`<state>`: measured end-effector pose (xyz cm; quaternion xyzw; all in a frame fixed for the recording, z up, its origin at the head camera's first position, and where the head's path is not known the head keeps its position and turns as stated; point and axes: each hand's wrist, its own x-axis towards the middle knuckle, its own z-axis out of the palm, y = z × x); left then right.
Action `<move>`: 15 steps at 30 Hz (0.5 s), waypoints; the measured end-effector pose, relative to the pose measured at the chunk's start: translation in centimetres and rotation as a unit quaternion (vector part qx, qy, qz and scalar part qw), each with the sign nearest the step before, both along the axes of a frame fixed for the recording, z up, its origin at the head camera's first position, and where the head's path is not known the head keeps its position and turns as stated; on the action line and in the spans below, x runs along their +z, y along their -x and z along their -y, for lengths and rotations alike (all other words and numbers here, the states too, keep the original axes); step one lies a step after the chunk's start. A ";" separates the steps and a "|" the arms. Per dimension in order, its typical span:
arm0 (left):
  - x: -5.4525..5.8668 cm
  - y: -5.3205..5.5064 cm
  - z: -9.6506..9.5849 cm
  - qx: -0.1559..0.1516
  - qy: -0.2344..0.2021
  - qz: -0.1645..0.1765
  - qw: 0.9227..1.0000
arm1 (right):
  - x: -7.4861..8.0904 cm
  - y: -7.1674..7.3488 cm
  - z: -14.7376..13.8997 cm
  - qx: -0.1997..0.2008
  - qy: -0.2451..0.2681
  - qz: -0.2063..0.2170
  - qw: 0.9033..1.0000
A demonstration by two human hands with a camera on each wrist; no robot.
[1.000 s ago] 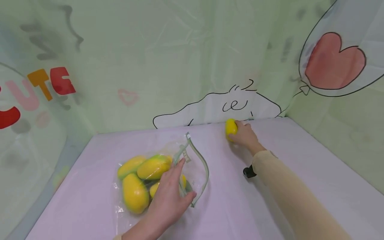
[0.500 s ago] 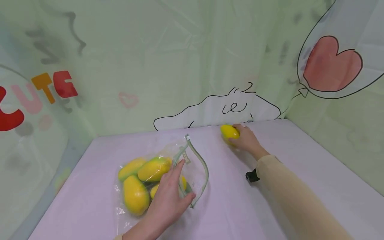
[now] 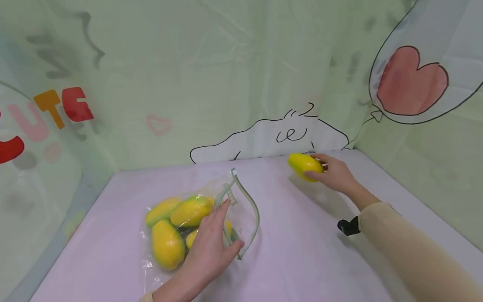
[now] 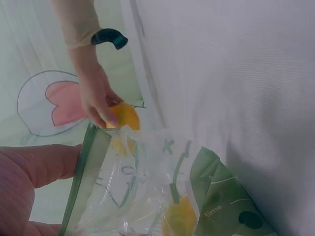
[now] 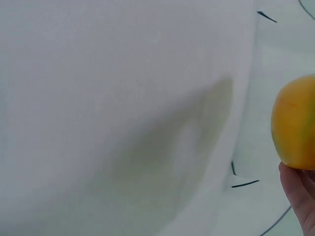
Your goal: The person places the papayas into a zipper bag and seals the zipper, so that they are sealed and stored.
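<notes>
A yellow mango (image 3: 303, 165) with a greenish tinge is in my right hand (image 3: 336, 172), whose fingers and thumb grip its right end. The mango is raised over the far part of the table, its shadow below. My left hand (image 3: 211, 243) lies against a clear zip bag (image 3: 247, 214), fingers and thumb spread along its gaping mouth. The left wrist view shows the bag's green zip edge (image 4: 81, 172) right at my fingers. Several yellow-green mangoes (image 3: 167, 245) are inside the bag, some partly hidden behind my left hand.
The table (image 3: 294, 260) has a pale lilac cover. A pale green printed curtain (image 3: 181, 75) closes off the back and both sides. A black strap-like piece (image 3: 348, 226) juts from the right sleeve.
My right hand has lifted the mango from the table's back edge, tilted it lengthwise and drawn it to the right. My left hand and the bag stay almost where they were.
</notes>
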<state>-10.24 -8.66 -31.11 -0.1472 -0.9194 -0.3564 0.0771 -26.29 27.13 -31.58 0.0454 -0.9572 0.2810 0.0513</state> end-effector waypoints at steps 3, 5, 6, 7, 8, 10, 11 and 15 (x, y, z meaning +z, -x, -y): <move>0.1 0.1 -0.1 0.000 0.001 0.001 1.000 | 1.2 -1.3 -0.2 0.010 0.003 -0.009 1.000; 0.2 0.1 -0.2 0.000 0.001 0.003 1.000 | 2.0 -2.1 -0.1 0.016 0.007 -0.016 1.000; 0.2 0.1 -0.2 -0.001 0.000 0.004 1.000 | 2.3 -2.6 0.0 0.019 0.009 -0.019 1.000; 0.2 0.2 -0.3 -0.001 -0.001 0.005 1.000 | 2.6 -2.9 0.1 0.022 0.011 -0.023 0.999; 0.3 0.2 -0.3 -0.001 -0.001 0.005 1.000 | 3.0 -3.3 0.3 0.025 0.013 -0.026 0.999; 0.3 0.2 -0.4 -0.001 -0.001 0.008 1.000 | 3.5 -4.0 0.8 0.034 0.020 -0.031 0.999; 0.3 0.2 -0.5 -0.001 -0.001 0.009 1.000 | 3.8 -4.4 1.2 0.039 0.024 -0.033 0.998; 0.3 0.1 -0.6 0.001 0.002 0.013 1.000 | 4.5 -5.7 3.2 0.066 0.043 -0.028 0.997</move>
